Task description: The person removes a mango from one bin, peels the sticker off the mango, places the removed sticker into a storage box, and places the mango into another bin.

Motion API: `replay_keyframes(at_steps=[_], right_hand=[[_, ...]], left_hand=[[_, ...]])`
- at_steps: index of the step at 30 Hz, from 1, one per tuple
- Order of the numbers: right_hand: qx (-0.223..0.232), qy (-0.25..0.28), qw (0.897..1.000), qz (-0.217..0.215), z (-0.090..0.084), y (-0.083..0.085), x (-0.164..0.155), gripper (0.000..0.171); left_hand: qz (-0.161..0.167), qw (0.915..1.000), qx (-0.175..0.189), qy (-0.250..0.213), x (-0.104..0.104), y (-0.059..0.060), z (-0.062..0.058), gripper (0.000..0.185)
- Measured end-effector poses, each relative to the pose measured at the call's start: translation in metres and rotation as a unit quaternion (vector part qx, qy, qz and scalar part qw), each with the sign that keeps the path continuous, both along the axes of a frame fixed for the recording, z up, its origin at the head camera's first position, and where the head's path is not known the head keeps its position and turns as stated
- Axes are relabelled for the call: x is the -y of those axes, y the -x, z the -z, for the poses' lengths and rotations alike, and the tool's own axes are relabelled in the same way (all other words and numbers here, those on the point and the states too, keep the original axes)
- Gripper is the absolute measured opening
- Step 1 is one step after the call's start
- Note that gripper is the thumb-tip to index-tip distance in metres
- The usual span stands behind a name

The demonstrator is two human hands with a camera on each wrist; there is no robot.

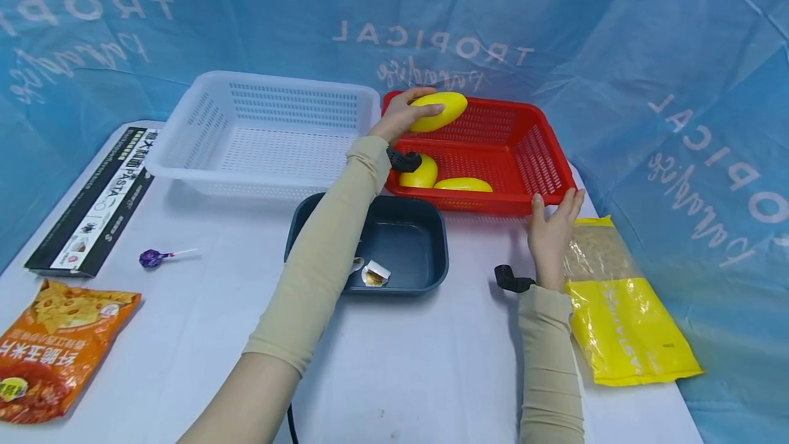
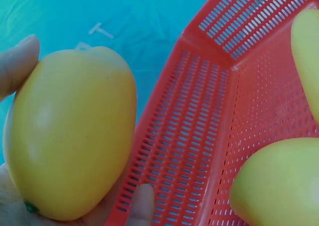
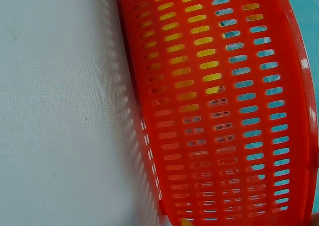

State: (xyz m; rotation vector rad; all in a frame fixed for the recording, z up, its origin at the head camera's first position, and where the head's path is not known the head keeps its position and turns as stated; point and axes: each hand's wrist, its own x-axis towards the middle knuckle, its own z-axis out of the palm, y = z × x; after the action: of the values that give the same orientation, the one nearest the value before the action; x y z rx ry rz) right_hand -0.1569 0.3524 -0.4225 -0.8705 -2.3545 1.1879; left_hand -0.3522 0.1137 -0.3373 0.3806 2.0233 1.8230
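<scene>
My left hand [image 1: 401, 115] holds a yellow mango [image 1: 450, 108] above the left back part of the red basket [image 1: 524, 153]. In the left wrist view, the thumb lies along one side of this smooth mango [image 2: 72, 131], and a small green tip shows at its lower end. Two more mangoes lie inside the basket, one at its front left [image 1: 424, 173] and one along the front wall [image 1: 464, 184]. My right hand [image 1: 550, 238] touches the basket's front right corner with fingers extended. In the right wrist view the slotted red wall [image 3: 224, 136] fills most of the picture.
A white basket [image 1: 283, 149] stands left of the red one. In front is a dark tray [image 1: 409, 252] holding a small white piece [image 1: 374, 274]. A yellow pasta bag [image 1: 635, 327] lies right; a black box [image 1: 92, 204], purple lollipop [image 1: 151, 258] and orange snack bag [image 1: 61, 348] lie left.
</scene>
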Motion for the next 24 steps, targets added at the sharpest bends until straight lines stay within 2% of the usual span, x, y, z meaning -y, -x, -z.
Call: replay_keyframes(at_steps=[14, 24], right_hand=[[0.003, 0.005, 1.0, -0.004, 0.0, -0.001, -0.001, 0.079], [-0.005, 0.002, 1.0, -0.005, 0.001, 0.0, -0.001, 0.078]], left_hand=[[-0.008, 0.9997, 0.017, 0.018, -0.007, 0.007, 0.005, 0.059], [-0.028, 0.999, 0.025, 0.023, -0.01, 0.011, 0.006, 0.059]])
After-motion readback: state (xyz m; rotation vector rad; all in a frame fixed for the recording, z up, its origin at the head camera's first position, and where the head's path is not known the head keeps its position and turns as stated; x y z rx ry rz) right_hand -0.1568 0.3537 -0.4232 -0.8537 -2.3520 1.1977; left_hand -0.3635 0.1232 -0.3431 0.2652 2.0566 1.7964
